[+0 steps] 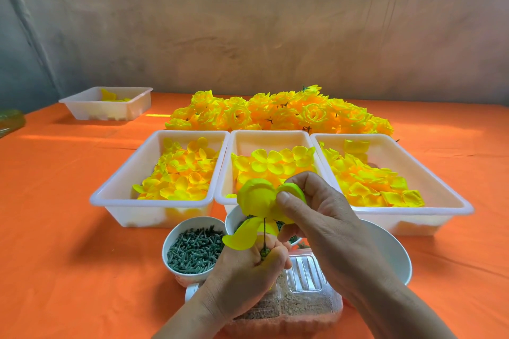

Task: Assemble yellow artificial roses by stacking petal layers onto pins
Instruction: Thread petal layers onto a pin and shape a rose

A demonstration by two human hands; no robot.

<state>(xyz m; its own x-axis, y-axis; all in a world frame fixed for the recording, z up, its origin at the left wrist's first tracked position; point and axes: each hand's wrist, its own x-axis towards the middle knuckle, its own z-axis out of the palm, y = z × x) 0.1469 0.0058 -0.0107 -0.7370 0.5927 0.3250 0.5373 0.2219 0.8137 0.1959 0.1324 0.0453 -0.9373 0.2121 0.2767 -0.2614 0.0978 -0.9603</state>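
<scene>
My left hand (249, 264) grips the base of a thin dark green pin (264, 234) that stands upright. A yellow petal layer (256, 198) sits on the pin's upper part, one petal (239, 237) hanging down to the left. My right hand (316, 215) pinches the petal layer at its right side, thumb on top. Three white trays of loose yellow petals stand behind: left tray (154, 201), middle tray (268, 136), right tray (413, 210). A heap of finished yellow roses (278, 111) lies beyond them.
A white bowl (176, 231) of grey-green plastic pieces stands left of my hands, a second bowl (234, 219) behind the flower. A large white bowl (391, 253) sits at right, a clear ribbed plastic lid (303, 274) below. Another white tray (107, 110) stands far left on the orange cloth (68, 228).
</scene>
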